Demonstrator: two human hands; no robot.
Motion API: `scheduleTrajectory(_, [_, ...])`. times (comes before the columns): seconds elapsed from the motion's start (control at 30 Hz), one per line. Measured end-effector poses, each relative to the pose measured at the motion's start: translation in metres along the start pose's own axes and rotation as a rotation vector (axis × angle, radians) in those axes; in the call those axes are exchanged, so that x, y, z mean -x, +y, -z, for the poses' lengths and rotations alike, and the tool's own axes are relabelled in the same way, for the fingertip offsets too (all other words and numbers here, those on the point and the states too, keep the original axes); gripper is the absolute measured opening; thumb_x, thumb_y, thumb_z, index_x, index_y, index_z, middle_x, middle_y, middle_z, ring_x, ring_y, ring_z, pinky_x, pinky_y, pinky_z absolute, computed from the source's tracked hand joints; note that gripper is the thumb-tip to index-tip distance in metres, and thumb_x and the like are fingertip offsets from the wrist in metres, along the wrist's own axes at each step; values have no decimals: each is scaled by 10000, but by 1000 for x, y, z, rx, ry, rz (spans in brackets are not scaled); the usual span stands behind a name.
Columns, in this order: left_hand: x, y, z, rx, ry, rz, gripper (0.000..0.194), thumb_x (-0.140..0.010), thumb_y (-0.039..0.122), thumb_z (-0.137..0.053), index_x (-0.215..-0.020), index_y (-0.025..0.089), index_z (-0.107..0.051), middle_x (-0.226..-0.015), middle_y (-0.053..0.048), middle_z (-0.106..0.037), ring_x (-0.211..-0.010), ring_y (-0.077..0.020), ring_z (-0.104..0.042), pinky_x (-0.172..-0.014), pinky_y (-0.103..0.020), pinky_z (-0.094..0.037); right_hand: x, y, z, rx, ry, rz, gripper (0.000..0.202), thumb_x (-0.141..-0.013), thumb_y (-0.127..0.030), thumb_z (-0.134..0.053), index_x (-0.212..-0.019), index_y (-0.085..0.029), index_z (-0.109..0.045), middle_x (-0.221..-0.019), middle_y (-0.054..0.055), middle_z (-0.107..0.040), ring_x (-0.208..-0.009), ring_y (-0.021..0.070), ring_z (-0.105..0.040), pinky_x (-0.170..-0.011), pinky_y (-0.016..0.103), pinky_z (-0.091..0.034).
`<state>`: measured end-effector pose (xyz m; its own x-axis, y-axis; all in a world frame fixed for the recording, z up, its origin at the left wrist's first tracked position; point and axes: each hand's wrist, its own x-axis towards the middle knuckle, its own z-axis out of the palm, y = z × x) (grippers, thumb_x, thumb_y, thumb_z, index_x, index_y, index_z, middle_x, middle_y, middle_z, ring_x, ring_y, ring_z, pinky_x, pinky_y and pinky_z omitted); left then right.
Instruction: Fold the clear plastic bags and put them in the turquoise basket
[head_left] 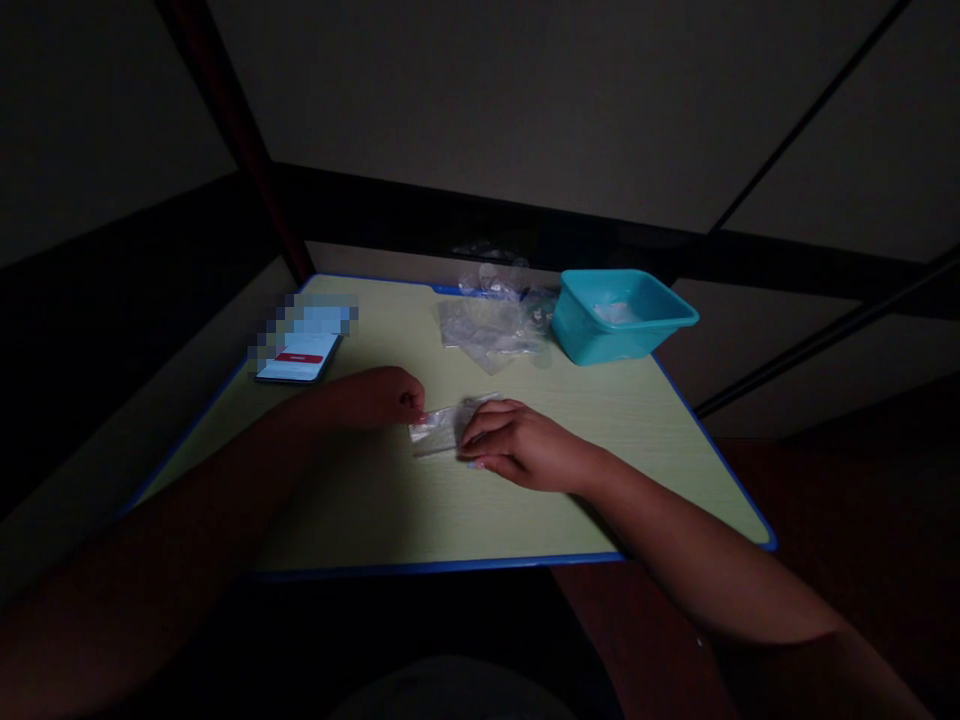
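Hands (517, 445), two, touch one clear plastic packet (442, 430) on one table (360, 510).

We see a smartphone (298, 352) lying at the left, its lit screen partly pixelated and showing a red bar. We have it on a pale yellow-green, blue-edged table (480, 525); beyond the far edge, we see a grey wall (487, 110) with a dark horizontal band (360, 205).

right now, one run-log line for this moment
left hand: fingers at clear packet | right hand: on packet's other end | phone: left | teal basket: back right
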<state>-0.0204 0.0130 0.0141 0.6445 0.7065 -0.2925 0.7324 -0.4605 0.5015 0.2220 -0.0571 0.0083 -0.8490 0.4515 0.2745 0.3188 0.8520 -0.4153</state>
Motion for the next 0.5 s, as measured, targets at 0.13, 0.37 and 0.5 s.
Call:
scheduleTrajectory(0.13, [1, 3, 3, -17, -2, -18, 233, -754, 353, -487, -679, 162, -600, -621, 6, -569, -614, -142, -509, -592, -243, -331, 0, -2, 0, 14, 11, 14, 206, -929, -258, -535, -1012, -155, -693, -975, 77, -704, -959, 202, -586, -896, 377, -433])
scheduleTrajectory(0.37, [4, 13, 5, -49, 21, 45, 249, -777, 363, -448, -665, 167, -553, -619, -6, -549, -615, -156, -492, -582, -259, -319, 1, -3, 1, 44, 36, -16, 259, -931, -287, -509, -1108, -167, -656, -1097, 96, -683, -1068, 217, -581, -949, 407, -433])
scheduleTrajectory(0.5, [4, 13, 4, -66, 50, 44, 258, -812, 359, -417, -675, 175, -533, -629, -8, -546, -630, -162, -505, -595, -260, -326, 4, -3, -3, 135, 0, -190, 522, -941, -389, -496, -1411, -174, -428, -1473, 140, -423, -1362, 263, -361, -1092, 518, -288])
